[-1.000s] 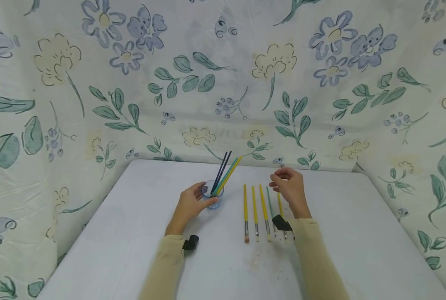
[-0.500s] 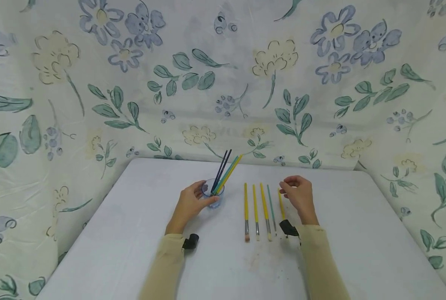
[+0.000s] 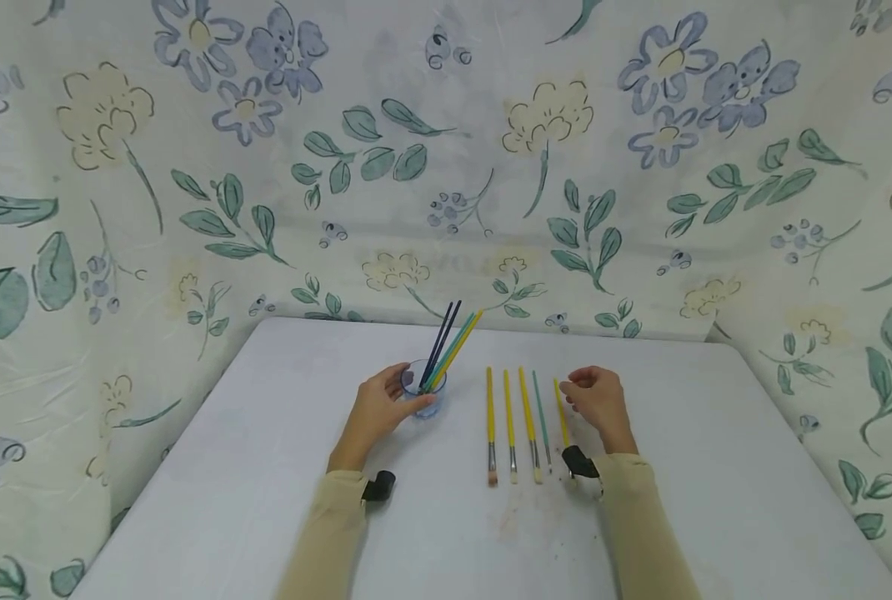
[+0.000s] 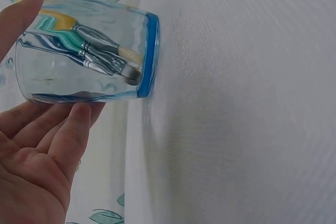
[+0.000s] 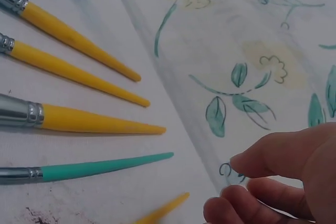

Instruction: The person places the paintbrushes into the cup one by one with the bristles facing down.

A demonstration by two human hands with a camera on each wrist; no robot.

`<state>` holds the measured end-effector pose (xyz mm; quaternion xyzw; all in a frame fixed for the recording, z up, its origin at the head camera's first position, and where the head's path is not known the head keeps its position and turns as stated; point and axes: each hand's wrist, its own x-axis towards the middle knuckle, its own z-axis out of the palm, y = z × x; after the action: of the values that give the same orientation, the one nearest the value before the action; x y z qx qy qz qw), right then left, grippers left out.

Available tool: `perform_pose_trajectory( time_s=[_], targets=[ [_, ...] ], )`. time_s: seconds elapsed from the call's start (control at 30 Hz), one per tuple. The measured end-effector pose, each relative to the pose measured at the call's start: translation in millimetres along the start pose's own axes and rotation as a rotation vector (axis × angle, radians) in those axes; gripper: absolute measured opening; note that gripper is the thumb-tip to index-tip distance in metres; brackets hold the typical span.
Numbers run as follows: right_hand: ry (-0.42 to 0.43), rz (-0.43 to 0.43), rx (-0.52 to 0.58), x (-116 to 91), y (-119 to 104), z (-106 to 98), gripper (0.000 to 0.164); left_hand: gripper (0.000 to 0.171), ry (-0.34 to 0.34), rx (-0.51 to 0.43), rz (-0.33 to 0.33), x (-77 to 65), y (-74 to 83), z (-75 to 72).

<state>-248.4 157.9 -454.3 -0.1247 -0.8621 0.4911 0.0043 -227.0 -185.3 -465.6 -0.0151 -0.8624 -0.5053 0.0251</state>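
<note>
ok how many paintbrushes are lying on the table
5, left to right: first yellow paintbrush, second yellow paintbrush, third yellow paintbrush, teal paintbrush, fourth yellow paintbrush beside the right hand, which may hide more.

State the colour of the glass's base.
Blue; the glass's base shows best in the left wrist view.

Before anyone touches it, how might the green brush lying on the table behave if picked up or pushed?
The green brush is probably stiff, its handle looking straight. It is likely light, being slimmer than the thick yellow brush beside it. Pushed sideways, it may roll, as its handle looks rounded.
</note>
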Motion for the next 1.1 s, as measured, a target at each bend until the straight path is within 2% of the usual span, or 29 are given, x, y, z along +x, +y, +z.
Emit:
perform_pose_trajectory(
  time_s=[0.3,0.53,0.93,1.1],
  targets=[
    [-0.038,-0.01,-0.078,1,3,7,0.032,0.087,0.012,0.016,0.007,-0.8,-1.0,-1.5],
    [-0.074,0.046,-0.172,1,7,13,0.033,0.09,0.003,0.019,0.004,0.7,-1.1,-0.7],
    [-0.116,0.036,-0.253,1,10,16,0.034,0.091,0.004,0.004,0.028,0.7,-0.8,0.8],
    [-0.102,0.027,-0.285,-1,9,17,0.031,0.09,0.001,-0.001,0.02,0.0,-0.1,0.4]
  ],
)
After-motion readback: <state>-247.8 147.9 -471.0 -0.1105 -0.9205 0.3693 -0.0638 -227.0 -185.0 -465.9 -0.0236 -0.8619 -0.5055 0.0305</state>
